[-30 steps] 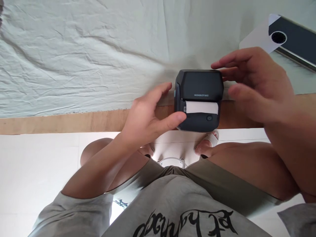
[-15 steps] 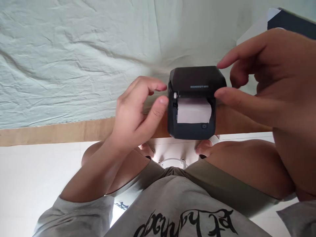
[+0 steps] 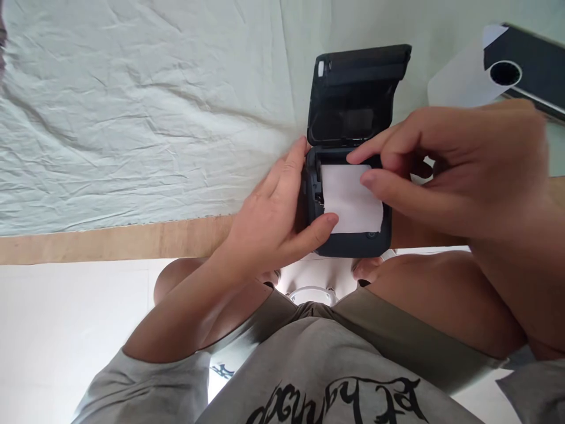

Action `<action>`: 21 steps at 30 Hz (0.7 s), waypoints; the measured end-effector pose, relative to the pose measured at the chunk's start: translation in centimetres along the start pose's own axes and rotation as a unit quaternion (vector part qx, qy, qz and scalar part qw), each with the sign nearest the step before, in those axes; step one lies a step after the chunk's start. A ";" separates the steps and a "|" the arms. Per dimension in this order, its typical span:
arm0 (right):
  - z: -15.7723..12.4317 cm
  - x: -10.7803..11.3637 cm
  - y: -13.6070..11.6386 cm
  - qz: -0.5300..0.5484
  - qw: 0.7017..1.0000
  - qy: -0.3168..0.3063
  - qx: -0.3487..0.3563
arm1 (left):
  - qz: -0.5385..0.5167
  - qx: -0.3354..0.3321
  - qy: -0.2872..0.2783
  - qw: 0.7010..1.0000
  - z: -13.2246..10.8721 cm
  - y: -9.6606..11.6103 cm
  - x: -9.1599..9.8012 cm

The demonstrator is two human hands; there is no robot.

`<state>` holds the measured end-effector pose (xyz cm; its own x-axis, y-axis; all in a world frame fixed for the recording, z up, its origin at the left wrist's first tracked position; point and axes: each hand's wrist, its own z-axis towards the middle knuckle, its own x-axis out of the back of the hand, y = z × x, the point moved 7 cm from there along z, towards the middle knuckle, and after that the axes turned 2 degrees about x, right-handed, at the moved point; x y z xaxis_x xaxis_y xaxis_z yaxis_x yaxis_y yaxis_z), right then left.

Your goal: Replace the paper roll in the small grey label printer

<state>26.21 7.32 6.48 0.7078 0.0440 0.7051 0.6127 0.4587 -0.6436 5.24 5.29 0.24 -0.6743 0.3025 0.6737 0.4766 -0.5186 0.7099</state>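
Currently, the black label printer sits at the near edge of the cloth-covered table, its lid raised and white paper roll exposed. The left hand braces its left side, thumb and fingers apart. The right hand has thumb and forefinger at the paper's right end; whether clamped, I cannot tell. Rightward, farther from that edge, lies a dark slab-like object.

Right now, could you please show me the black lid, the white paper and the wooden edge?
Black lid (image 3: 353,94): head view, middle of the inner side.
White paper (image 3: 351,197): head view, middle of the sheet.
Wooden edge (image 3: 117,242): head view, bare stretch at left.
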 end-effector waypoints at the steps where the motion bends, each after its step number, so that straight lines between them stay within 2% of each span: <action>1: 0.1 -0.2 0.0 -0.029 0.999 -0.012 0.005 | -0.001 -0.001 0.002 1.000 0.0 0.0 -0.1; 4: 0.4 -0.4 0.4 -0.102 0.994 -0.029 -0.013 | -0.004 -0.003 0.005 1.000 0.0 -0.1 -0.3; 7: 0.8 -1.1 0.8 -0.144 0.984 -0.100 -0.023 | -0.006 -0.007 0.003 1.000 0.2 -0.1 -0.4; 10: 1.0 -1.6 0.8 -0.224 0.957 -0.184 -0.025 | -0.021 -0.014 0.002 1.000 0.1 -0.1 -0.4; 13: 1.2 -1.7 0.8 -0.317 0.920 -0.230 -0.030 | -0.045 -0.026 0.008 0.999 -0.1 -0.3 -0.3; 15: 1.4 -2.1 0.9 -0.335 0.907 -0.255 -0.032 | -0.051 -0.036 0.013 0.998 -0.3 -0.4 -0.3; 18: 2.0 -2.7 1.0 -0.308 0.909 -0.275 -0.053 | -0.053 -0.041 0.013 0.998 -0.4 -0.5 -0.4; 21: 2.4 -2.1 0.7 -0.259 0.931 -0.249 -0.061 | -0.062 -0.041 0.013 0.997 -0.4 -0.3 -0.4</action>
<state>24.31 9.63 5.28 0.0745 0.2655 0.9612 0.8830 0.4304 -0.1873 5.11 5.02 -0.33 -0.7403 0.3487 0.5747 0.3404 -0.5427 0.7678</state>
